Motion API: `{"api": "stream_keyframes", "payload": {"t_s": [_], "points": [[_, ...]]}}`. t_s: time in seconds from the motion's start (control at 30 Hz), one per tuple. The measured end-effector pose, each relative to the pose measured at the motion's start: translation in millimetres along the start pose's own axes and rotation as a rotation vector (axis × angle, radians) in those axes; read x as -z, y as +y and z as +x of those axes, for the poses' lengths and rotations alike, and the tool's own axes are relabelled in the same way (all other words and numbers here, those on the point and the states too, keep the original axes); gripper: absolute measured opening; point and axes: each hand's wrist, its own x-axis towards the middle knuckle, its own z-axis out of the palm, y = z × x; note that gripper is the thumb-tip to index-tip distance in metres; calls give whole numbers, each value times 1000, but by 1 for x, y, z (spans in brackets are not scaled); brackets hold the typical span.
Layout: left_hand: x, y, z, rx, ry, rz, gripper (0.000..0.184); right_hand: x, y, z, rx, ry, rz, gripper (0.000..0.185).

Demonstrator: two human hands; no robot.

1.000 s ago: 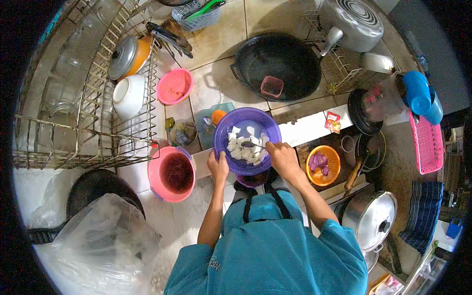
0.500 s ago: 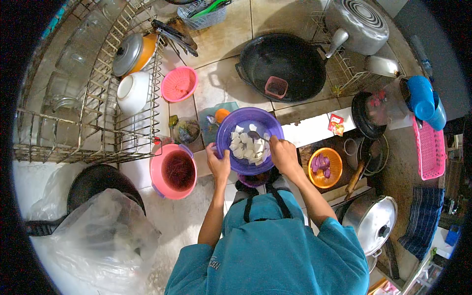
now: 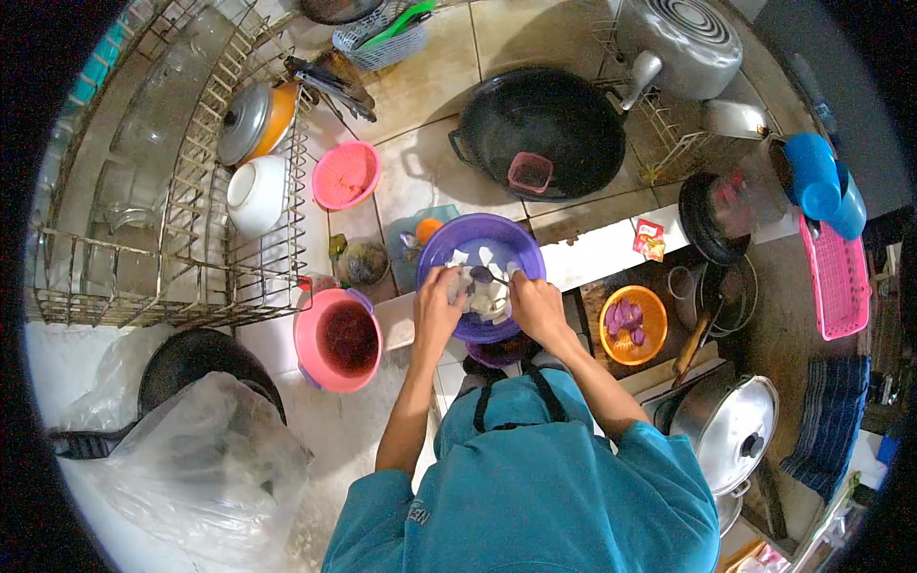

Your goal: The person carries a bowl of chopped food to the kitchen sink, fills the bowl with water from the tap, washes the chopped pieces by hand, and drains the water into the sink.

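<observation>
A purple basin [image 3: 528, 241] holds many pale white cut pieces [image 3: 492, 307] whose kind I cannot make out. My right hand [image 3: 537, 307] is closed around the handle of a dark spoon [image 3: 482, 274], its bowl over the pieces. My left hand [image 3: 439, 307] reaches over the basin's near left side, fingers curled down at the pieces; what they hold, if anything, is hidden. To the left stands a pink basin [image 3: 304, 329] of dark reddish liquid. An orange basket [image 3: 608, 320] with purple pieces sits to the right.
A black wok [image 3: 497, 115] with a small pink container [image 3: 530, 172] stands beyond the basin. Left are a wire dish rack [image 3: 177, 224], a pink colander [image 3: 325, 191] and a plastic bag [image 3: 205, 468]. A lidded silver pot [image 3: 716, 420] stands at right, near a red sachet [image 3: 650, 241].
My left hand has let go of the basin's left rim and moved in over the white pieces. My right hand has shifted slightly left and down, bringing the spoon's bowl higher into view.
</observation>
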Motion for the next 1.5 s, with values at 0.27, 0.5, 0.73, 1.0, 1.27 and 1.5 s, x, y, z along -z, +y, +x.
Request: {"api": "stream_keyframes", "payload": {"t_s": [0.27, 0.5, 0.73, 1.0, 1.27, 1.5], "points": [[-30, -18, 30, -9, -372, 331, 52, 17, 10, -9, -71, 78, 52, 15], [-36, -24, 31, -44, -323, 373, 36, 31, 27, -13, -62, 78, 52, 10], [-36, -16, 31, -19, -251, 351, 33, 46, 45, -7, -38, 68, 79, 11], [-47, -18, 32, 90, -158, -47, 35, 53, 67, 2, 32, 33, 176, 13], [-60, -14, 26, 118, -97, -46, 30, 53, 75, 0, 23, 76, 237, 12], [-59, -22, 22, 92, -134, -2, 27, 40, 62, -15, -35, 133, 235, 12]]}}
